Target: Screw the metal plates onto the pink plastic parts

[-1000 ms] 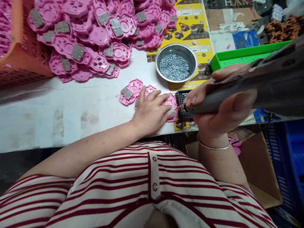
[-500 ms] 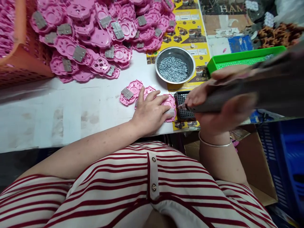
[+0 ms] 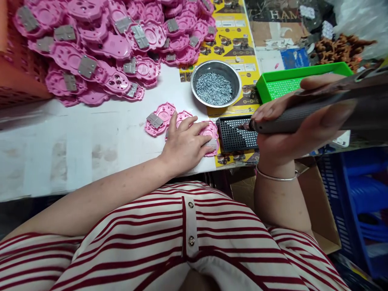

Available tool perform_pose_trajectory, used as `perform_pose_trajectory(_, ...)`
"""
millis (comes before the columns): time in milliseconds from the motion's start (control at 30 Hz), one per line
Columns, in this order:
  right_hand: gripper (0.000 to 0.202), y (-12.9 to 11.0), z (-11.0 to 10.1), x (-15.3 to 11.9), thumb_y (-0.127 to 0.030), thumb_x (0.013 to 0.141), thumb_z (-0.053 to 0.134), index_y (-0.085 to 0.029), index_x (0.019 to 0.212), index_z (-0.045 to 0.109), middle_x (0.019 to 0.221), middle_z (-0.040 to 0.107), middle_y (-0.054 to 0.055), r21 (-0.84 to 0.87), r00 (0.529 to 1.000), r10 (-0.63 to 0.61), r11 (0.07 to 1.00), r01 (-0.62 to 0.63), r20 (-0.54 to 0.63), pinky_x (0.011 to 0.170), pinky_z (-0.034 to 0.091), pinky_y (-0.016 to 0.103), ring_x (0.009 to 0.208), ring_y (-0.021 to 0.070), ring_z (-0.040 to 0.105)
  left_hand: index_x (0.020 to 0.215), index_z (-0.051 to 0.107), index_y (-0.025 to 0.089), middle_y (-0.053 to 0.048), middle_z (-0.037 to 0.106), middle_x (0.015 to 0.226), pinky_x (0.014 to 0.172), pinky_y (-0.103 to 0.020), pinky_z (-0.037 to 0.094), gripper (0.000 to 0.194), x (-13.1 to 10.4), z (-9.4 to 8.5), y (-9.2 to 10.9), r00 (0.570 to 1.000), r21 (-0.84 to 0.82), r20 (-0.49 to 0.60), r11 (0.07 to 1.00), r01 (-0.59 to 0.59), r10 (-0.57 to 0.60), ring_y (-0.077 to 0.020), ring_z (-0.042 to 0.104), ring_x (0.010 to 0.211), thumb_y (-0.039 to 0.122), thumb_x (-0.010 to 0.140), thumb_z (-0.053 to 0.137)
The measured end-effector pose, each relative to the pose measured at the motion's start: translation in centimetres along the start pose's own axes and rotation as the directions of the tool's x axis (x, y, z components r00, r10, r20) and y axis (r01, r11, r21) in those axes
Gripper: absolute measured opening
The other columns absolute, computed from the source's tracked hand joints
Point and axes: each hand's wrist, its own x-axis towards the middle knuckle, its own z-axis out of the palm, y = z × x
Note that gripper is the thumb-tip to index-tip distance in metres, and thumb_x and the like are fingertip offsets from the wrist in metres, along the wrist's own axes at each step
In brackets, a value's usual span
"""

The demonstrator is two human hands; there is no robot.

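My left hand [image 3: 185, 143] lies with fingers spread over a row of pink plastic casings, partly hiding the middle one. The thumb and forefinger rest by the metal plate on the right casing [image 3: 209, 131]. At the row's left end, another pink casing [image 3: 165, 115] with a grey metal plate shows in full. My right hand [image 3: 281, 137] is wrapped round a dark electric screwdriver [image 3: 291, 117], held nearly level. Its tip points left, over a black perforated tray [image 3: 228, 135] of small screws; whether a screw sits on the tip I cannot tell.
A steel bowl [image 3: 194, 95] of small screws stands behind the casings. Beyond lies a heap of pink casings [image 3: 115, 46], beside an orange basket [image 3: 21, 76]. A green tray [image 3: 265, 87] and brown plastic pieces [image 3: 336, 50] are at the right. A cardboard box [image 3: 321, 206] sits below the table edge.
My right hand has drawn the screwdriver to the right relative to the casings, and its tip is now over the black tray, more of which shows. My left hand keeps its place on the casings.
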Motion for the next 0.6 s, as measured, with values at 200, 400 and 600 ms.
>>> perform_pose_trajectory(200, 0.028, 0.1, 0.0, 0.2, -0.045, 0.091, 0.059, -0.018, 0.092, 0.067, 0.054, 0.056, -0.006, -0.096, 0.998, 0.053, 0.994, -0.055, -0.019, 0.039, 0.041, 0.024, 0.041, 0.0079, 0.051, 0.101, 0.08, 0.029, -0.004, 0.067, 0.137, 0.118, -0.077, 0.02, 0.018, 0.0, 0.0, 0.1, 1.0, -0.015, -0.005, 1.0, 0.005, -0.005, -0.0368, 0.053, 0.132, 0.039, 0.093, 0.067)
perform_pose_trajectory(400, 0.026, -0.2, 0.1, 0.2, -0.044, 0.09, 0.061, -0.018, 0.091, 0.069, 0.053, 0.057, -0.007, -0.057, 0.997, 0.073, 0.996, -0.074, -0.012, 0.039, 0.039, 0.024, 0.041, 0.0075, 0.051, 0.101, 0.08, 0.029, -0.004, 0.068, 0.136, 0.118, -0.076, 0.021, 0.018, -0.1, 0.1, 0.1, 1.0, -0.015, -0.017, 1.0, 0.004, -0.004, -0.0364, 0.053, 0.131, 0.039, 0.094, 0.066)
perform_pose_trajectory(600, 0.018, -2.0, 0.9, 0.0, -0.038, 0.091, 0.055, -0.026, 0.093, 0.069, 0.061, 0.055, -0.009, -0.021, 0.995, 0.102, 0.995, -0.102, 0.009, 0.048, 0.043, 0.019, 0.051, 0.003, 0.057, 0.114, 0.076, 0.027, -0.007, 0.065, 0.14, 0.12, -0.071, 0.019, 0.027, -0.3, 0.1, -0.3, 1.0, -0.018, -0.022, 1.0, -0.01, 0.01, -0.0361, 0.051, 0.134, 0.041, 0.092, 0.068)
